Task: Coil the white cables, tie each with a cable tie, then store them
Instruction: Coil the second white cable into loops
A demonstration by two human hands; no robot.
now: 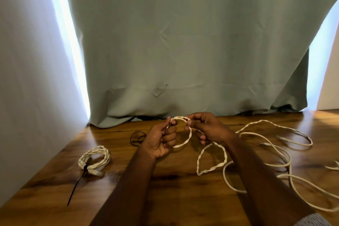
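Note:
My left hand [161, 138] and my right hand [207, 127] are raised over the wooden table [165, 189], both gripping one loop of a twisted white cable [189, 138]. The rest of that twisted cable [211, 169] trails down to the table in a second loop and runs off to the right. A smooth white cable [286, 161] lies loose in wide bends on the right. On the left rests a finished white coil [94, 158], bound by a black cable tie [77, 185] whose long tail points toward me.
A spare black cable tie [136, 138], curled into a loop, lies behind my left hand. A grey-green curtain [183, 51] hangs along the table's far edge. A pale wall [27, 79] borders the table on the left.

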